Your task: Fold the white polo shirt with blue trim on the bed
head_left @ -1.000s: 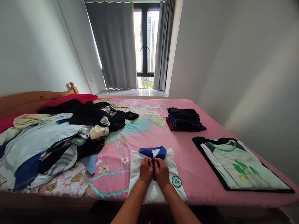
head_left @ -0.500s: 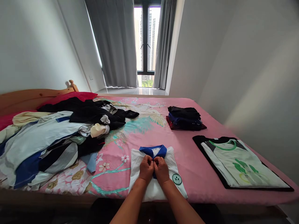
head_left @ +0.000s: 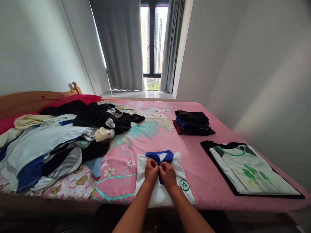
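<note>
A white polo shirt (head_left: pixel 179 168) with a blue collar and a round green badge lies folded at the bed's near edge, collar pointing away from me. My left hand (head_left: pixel 151 171) pinches the left side of the blue placket just below the collar. Close beside it, my right hand (head_left: pixel 167 174) pinches the placket's right side, fingertips nearly touching those of the left. Whatever button sits between the fingers is hidden by them.
A loose heap of clothes (head_left: pixel 48 136) covers the bed's left side. Dark folded clothes (head_left: pixel 193 122) are stacked at the right. Nearer, a folded white T-shirt (head_left: pixel 243 168) with a green print lies on a black garment (head_left: pixel 206 147). The pink bedsheet (head_left: pixel 155 139) lies underneath.
Both hands stay at the placket with only small finger movements; they have drawn slightly apart at the wrists. The view has shifted a little.
</note>
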The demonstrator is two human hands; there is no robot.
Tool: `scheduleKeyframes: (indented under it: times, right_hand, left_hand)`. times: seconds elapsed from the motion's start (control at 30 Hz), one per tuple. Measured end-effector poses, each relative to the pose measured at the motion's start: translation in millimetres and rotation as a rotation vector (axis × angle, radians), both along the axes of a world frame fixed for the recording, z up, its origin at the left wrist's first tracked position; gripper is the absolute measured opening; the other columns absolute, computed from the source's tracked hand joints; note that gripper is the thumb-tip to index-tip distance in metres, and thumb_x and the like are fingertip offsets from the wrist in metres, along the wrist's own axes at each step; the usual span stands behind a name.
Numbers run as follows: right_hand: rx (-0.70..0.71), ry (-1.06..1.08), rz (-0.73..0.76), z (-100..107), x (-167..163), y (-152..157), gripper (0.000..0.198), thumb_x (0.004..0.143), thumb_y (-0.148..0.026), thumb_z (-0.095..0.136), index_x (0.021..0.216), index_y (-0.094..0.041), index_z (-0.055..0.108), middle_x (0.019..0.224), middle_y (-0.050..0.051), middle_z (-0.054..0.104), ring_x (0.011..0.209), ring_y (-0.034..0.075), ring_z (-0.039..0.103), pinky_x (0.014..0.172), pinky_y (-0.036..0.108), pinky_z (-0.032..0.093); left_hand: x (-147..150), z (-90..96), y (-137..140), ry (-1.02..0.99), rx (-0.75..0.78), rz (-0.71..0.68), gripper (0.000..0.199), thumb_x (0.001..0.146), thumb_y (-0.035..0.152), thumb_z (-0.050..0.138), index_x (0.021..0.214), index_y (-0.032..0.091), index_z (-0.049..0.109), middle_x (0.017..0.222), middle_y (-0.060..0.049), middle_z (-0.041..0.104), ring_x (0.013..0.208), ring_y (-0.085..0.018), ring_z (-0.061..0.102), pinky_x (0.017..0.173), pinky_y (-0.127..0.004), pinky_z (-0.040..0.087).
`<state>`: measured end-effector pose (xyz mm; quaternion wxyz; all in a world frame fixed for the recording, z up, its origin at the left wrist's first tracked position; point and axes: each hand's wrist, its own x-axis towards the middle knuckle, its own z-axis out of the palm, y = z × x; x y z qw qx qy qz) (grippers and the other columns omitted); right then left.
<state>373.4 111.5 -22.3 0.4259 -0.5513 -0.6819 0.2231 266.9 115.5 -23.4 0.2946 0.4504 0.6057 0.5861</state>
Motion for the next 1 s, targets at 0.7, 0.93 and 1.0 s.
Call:
scheduleKeyframes:
  times: [0.7, 0.93, 1.0]
  right_hand:
    - [-0.075, -0.038, -0.024, 4.9, -0.8, 1.1, 0.016, 0.076, -0.03, 0.047, 0.069, -0.021, 0.058, 0.064, 0.0, 0.059, 0.059, 0.014, 0.052, 0.055, 0.023, 0.035]
    - [-0.092, -0.073, -0.013, 4.9, -0.3, 1.5, 0.017, 0.078, -0.031, 0.046, 0.07, -0.021, 0.058, 0.067, 0.0, 0.062, 0.061, 0.014, 0.055, 0.057, 0.023, 0.036]
    - [-0.103, -0.09, 0.001, 5.7, 0.5, 2.6, 0.016, 0.078, -0.03, 0.046, 0.07, -0.021, 0.058, 0.065, -0.001, 0.061, 0.06, 0.014, 0.055, 0.057, 0.023, 0.037]
  left_hand:
    - [-1.3, 2.0, 1.0, -0.066, -0.044, -0.02, 0.02, 0.055, 0.007, 0.053, 0.068, 0.02, 0.045, 0.063, 0.006, 0.049, 0.057, -0.01, 0.049, 0.06, -0.022, 0.041]
    - [-0.4, 1.2, 1.2, -0.055, -0.05, -0.02, 0.021, 0.053, 0.005, 0.051, 0.067, 0.02, 0.046, 0.062, 0.007, 0.048, 0.058, -0.01, 0.047, 0.06, -0.022, 0.039]
    - [-0.7, 0.2, 1.3, -0.06, -0.048, -0.023, 0.021, 0.053, 0.005, 0.05, 0.068, 0.02, 0.046, 0.063, 0.007, 0.048, 0.058, -0.009, 0.047, 0.061, -0.022, 0.039]
